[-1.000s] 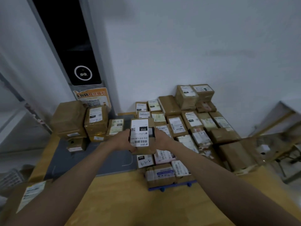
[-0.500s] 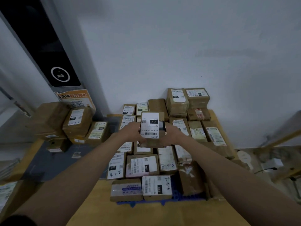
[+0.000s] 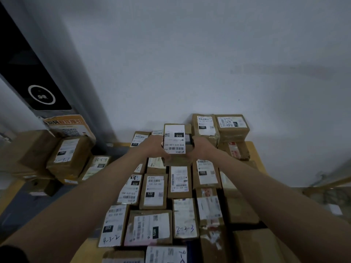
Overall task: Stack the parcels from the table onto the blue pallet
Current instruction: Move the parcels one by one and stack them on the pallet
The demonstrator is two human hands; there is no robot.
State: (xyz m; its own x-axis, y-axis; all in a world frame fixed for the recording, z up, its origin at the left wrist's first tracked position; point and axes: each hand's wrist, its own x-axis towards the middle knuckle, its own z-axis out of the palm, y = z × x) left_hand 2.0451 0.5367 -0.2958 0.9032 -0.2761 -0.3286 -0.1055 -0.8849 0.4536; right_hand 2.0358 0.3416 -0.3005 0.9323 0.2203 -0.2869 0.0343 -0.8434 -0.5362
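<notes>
A small brown parcel (image 3: 177,144) sits between both hands, held up over the far end of the stacked parcels (image 3: 163,205). Its white label faces up and reads 010, with a barcode along the near edge. The left hand (image 3: 153,149) grips its left side, the thumb curled round the near corner; the right hand (image 3: 201,148) grips its right side, fingers wrapped against the cardboard. Both bare forearms reach out long from the bottom corners of the view.

Below and nearer, the stack runs in tight rows, box against box, most with white labels up. 1 label reads 122 (image 3: 153,192), another 032 (image 3: 114,224) with 4-3-2 handwritten under it, and a third box carries 2-2-3 in pen (image 3: 185,219). Whether the blue pallet lies under them cannot be told from here. Behind the held parcel, 2 taller boxes (image 3: 220,128) stand against the white wall (image 3: 190,63).

Off to the left, apart from the stack, more brown boxes (image 3: 62,158) rest on the wooden table (image 3: 11,192), which has a grey mat (image 3: 17,213) on it. An orange and white printed card (image 3: 66,126) leans behind them, at the foot of a grey post with a black panel (image 3: 28,73) bearing a white ring.
</notes>
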